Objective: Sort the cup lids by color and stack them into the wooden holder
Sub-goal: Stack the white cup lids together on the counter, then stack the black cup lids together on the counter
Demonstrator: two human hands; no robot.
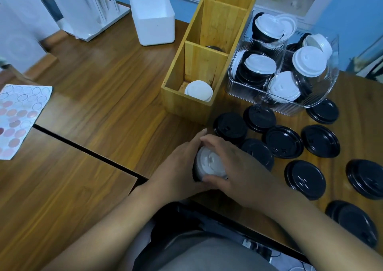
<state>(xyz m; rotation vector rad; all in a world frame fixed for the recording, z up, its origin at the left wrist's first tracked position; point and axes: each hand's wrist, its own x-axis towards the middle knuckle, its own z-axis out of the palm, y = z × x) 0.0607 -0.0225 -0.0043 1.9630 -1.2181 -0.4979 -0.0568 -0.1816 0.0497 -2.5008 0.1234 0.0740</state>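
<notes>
A white lid (210, 164) is clasped by left hand (178, 168) and right hand (238, 167) at the desk's (124, 96) front edge; it should be laid level on the wooden holder's (186, 104) white stack (198, 90).

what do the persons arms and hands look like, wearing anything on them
The left forearm and right forearm are bare, no sleeves in view. The left hand and right hand carry no gloves, rings, watch or bands that can be seen.
</notes>
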